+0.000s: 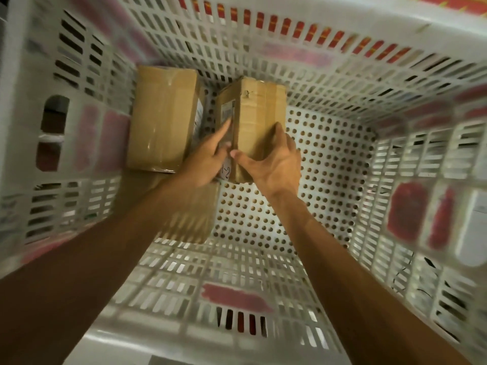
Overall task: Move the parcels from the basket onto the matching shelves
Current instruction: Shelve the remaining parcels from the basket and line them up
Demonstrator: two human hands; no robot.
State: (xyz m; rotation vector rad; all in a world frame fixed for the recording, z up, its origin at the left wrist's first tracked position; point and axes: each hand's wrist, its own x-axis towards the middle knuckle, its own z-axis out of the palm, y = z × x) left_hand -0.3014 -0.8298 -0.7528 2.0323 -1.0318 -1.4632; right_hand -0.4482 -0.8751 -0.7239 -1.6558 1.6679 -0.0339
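Down in the basket [395, 75], arms outstretched, left hand [208, 159] and right hand [274, 159] clasped around one parcel [258, 111].

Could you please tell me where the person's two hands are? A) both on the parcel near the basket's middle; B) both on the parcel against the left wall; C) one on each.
A: the left hand and right hand both hold the middle parcel, while no hand is on the left-wall parcel.
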